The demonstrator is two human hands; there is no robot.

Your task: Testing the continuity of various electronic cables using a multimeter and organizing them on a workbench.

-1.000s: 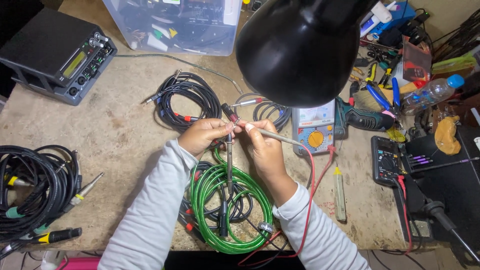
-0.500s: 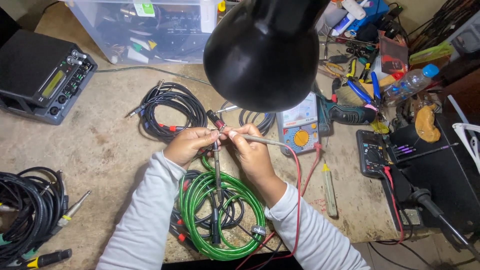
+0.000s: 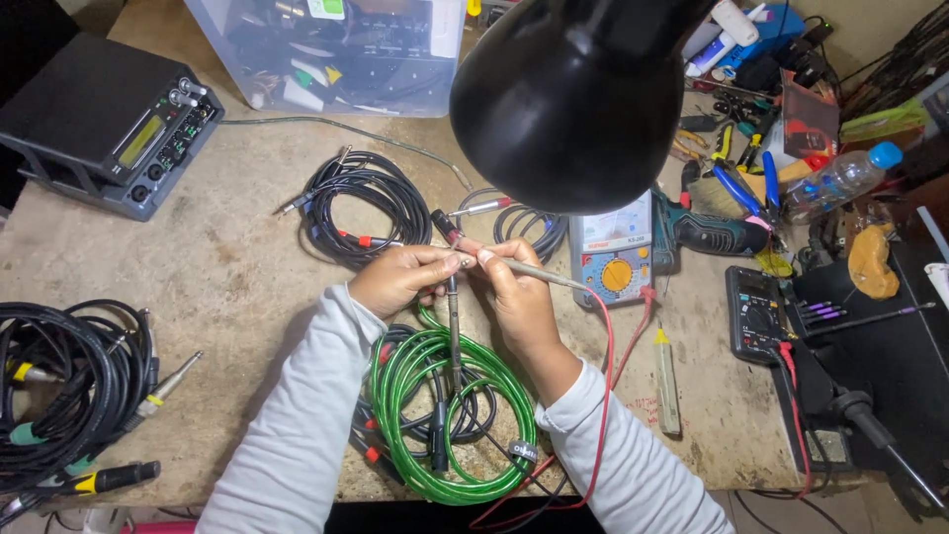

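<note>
At the far left of the workbench [image 3: 247,267] sits a dark grey instrument box [image 3: 104,124] with knobs on its front face; near it, at the left edge, lies a bundle of black cables [image 3: 59,391] with jack plugs. A clear plastic bin [image 3: 326,49] stands at the far edge. A coil of black cable [image 3: 361,208] lies just beyond the hands. The left hand [image 3: 400,279] has its fingers closed together on a metal jack plug [image 3: 454,297], whose barrel hangs toward the near edge over a green coiled cable [image 3: 445,415] lying on a smaller black coil. The right hand [image 3: 519,297] pinches a slim probe [image 3: 539,272] between thumb and forefinger, its tip meeting the plug at the left fingertips (exact contact point hidden by the fingers). A red lead [image 3: 605,396] runs from the probe toward the near edge. A black lamp shade [image 3: 578,94] overhangs the centre. To the right stands an analogue multimeter [image 3: 615,259], then a black digital meter [image 3: 756,314], and, far right, pliers [image 3: 736,183] and a plastic bottle [image 3: 840,180].
</note>
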